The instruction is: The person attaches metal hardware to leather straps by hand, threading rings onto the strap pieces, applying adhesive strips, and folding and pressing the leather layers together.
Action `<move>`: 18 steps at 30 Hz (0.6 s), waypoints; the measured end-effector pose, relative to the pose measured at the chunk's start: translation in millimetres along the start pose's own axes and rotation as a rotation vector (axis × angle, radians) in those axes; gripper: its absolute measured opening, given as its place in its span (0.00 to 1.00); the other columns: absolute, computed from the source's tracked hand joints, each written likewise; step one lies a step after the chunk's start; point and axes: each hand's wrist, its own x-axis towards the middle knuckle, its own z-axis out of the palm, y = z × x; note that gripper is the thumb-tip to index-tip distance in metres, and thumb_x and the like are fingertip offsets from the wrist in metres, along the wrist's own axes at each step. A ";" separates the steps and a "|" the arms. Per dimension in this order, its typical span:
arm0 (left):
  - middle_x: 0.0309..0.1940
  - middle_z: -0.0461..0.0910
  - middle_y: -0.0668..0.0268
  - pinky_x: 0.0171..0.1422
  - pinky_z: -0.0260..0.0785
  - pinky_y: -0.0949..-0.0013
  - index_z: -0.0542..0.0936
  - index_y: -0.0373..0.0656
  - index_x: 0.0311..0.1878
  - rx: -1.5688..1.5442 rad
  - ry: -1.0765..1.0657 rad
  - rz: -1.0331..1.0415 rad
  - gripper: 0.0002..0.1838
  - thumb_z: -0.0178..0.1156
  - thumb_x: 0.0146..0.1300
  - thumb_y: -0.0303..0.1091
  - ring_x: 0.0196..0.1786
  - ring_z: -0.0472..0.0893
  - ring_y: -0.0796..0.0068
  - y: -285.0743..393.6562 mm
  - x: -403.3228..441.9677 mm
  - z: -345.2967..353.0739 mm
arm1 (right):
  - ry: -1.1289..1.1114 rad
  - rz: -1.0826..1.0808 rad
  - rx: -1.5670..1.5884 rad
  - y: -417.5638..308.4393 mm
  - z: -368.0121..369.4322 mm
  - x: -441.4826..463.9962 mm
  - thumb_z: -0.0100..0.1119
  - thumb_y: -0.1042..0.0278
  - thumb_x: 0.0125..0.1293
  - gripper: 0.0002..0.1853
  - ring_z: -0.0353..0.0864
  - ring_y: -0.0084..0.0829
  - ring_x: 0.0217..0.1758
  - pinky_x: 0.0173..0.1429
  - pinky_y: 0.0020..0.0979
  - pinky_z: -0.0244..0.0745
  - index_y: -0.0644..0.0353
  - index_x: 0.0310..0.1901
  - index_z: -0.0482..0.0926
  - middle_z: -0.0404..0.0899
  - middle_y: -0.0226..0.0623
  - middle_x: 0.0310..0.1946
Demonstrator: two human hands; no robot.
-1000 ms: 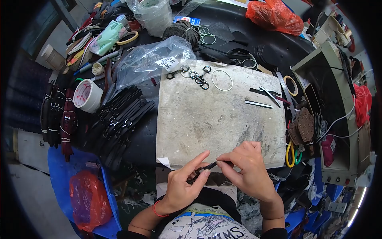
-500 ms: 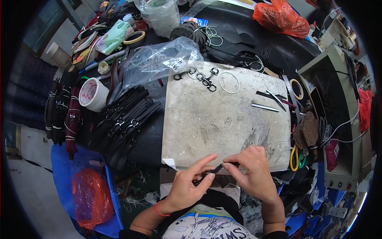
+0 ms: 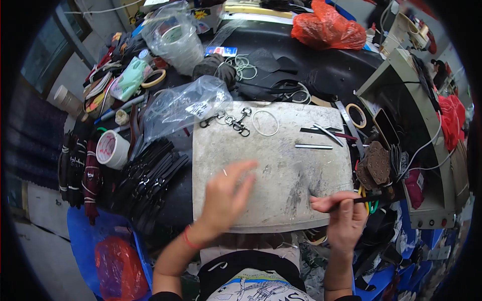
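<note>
My left hand (image 3: 226, 198) is over the lower left part of the pale board (image 3: 271, 175), blurred by motion, fingers apart with nothing between them. At the board's lower right edge, my right hand (image 3: 344, 215) pinches a thin black strap (image 3: 374, 199) that points off to the right. Black metal swivel clasps (image 3: 238, 122) lie near the board's top edge, beside a pale ring (image 3: 265, 123). A white-and-black strip (image 3: 314, 146) rests at the upper right of the board, close to other short strips.
Left of the board lies a pile of black straps with metal fittings (image 3: 150, 175), by a white tape roll (image 3: 112, 149). A clear plastic bag (image 3: 186, 105) overlaps the board's top left corner. Brown pieces (image 3: 374, 163) and a metal cabinet (image 3: 427, 150) stand at the right.
My hands have separated. The left moved up and left over the board, away from the black piece; the right moved right with a black strap. The camera view has shifted.
</note>
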 end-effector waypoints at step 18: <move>0.48 0.81 0.58 0.69 0.60 0.52 0.84 0.41 0.38 0.406 0.011 0.456 0.10 0.64 0.59 0.36 0.58 0.76 0.56 -25.5 217.7 10.1 | -0.008 0.541 -0.160 -23.8 -42.8 -18.8 0.57 0.79 0.67 0.07 0.79 0.17 0.20 0.20 0.15 0.69 0.69 0.44 0.77 0.83 0.45 0.43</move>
